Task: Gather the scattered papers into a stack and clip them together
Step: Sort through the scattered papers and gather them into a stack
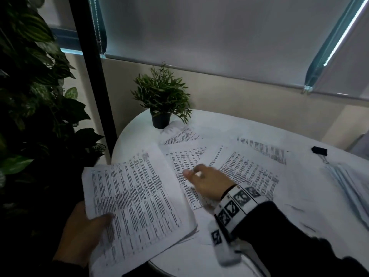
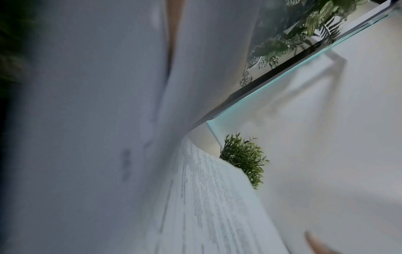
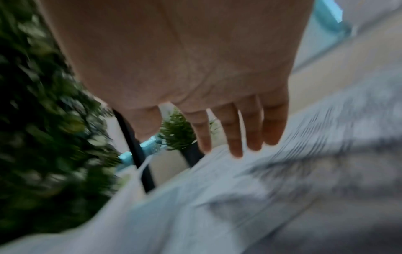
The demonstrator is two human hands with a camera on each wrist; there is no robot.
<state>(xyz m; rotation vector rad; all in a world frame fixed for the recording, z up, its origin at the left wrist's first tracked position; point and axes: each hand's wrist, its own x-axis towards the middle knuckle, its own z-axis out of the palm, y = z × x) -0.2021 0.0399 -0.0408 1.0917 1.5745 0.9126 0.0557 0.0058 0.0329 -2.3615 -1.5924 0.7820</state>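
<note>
Papers point(image 1: 245, 166) scattered on round white table point(image 1: 279, 232), left grip point(image 1: 83, 232) holding stack point(image 1: 139, 200), right grip point(image 1: 207, 182) wide, potted plant point(image 1: 161, 96)

Office nook: round white table point(image 1: 259, 124), roller blinds point(image 1: 199, 37), potted plant point(image 1: 161, 96).

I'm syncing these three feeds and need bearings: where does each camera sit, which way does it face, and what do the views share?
Head: worn on the head, looking forward and down at the round white table; shows left hand gripping the held stack of printed papers, and right hand.
Left wrist: along the hand, mostly blurred held paper; a fingertip shows.
Right wrist: along the palm; straight fingers over the loose printed sheets.
Shared: small green potted plant.
</note>
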